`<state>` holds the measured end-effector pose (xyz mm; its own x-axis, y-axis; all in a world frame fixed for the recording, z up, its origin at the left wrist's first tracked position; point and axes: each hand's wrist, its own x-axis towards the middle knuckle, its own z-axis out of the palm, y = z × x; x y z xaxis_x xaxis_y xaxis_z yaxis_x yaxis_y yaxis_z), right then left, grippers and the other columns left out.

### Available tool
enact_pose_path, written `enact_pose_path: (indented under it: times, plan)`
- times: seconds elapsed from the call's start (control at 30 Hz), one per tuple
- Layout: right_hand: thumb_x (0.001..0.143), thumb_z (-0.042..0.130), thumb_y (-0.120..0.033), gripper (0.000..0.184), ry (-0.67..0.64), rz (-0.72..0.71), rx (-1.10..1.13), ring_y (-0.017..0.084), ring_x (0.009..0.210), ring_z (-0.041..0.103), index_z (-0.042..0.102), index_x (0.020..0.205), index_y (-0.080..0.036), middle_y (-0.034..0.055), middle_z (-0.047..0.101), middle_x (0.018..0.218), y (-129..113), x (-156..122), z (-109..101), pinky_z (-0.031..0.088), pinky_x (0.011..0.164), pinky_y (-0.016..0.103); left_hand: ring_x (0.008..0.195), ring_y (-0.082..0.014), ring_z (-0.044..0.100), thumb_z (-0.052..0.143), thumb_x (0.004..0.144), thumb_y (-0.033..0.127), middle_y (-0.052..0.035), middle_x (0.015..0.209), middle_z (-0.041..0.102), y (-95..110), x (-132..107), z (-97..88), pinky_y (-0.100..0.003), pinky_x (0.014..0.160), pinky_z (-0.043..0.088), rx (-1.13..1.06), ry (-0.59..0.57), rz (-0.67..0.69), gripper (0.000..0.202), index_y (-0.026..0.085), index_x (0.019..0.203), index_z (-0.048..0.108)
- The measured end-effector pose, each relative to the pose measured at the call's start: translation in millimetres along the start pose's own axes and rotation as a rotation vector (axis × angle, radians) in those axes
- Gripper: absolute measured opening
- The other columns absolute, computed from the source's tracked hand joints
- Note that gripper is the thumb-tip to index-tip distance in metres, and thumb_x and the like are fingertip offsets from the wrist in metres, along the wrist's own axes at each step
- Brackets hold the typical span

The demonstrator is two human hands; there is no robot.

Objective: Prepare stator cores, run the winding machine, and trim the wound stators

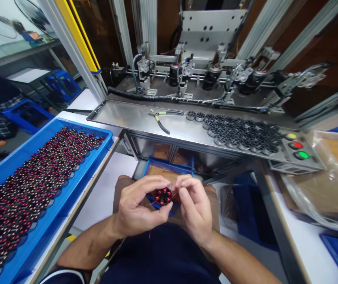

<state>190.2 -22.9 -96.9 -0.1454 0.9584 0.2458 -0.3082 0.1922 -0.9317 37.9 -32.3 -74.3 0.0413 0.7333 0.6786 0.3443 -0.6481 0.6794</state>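
While my left grip holds the red-wound motor stator by its round rim, just in front of my navy shirt, my right grip looks pinched on a fine wire lead at its side. I judge the stator light and its body stiff, so that outer rim suits a firm hold; the windings likely scrape easily, and the lead, thin, bendy and slippery, could snap if tugged.
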Motion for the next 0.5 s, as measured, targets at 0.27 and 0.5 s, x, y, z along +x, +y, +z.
enact_pose_path:
  times: [0.27,0.5]
  plan:
    - [0.092,0.056,-0.016,0.006,-0.015,-0.174,-0.203,0.016,0.084,0.050,0.057,0.087,-0.021,0.0030,0.050,0.091,-18,5,5,0.042,0.075,0.031,0.090,-0.0214,0.071,0.075,0.061,0.001,-0.0107,0.099,0.073,7,3,-0.3,-0.031,0.080,0.061,0.042,-0.047,0.035,0.051,0.014,0.109,0.066]
    - [0.093,0.058,-0.029,0.010,0.058,0.001,0.049,0.015,0.081,0.051,0.058,0.088,-0.021,0.0023,0.052,0.087,-12,3,8,0.045,0.073,0.028,0.094,-0.0233,0.071,0.076,0.060,0.000,-0.0096,0.102,0.074,0,-2,1.1,-0.033,0.083,0.060,-0.146,-0.002,-0.106,0.056,0.018,0.112,0.068]
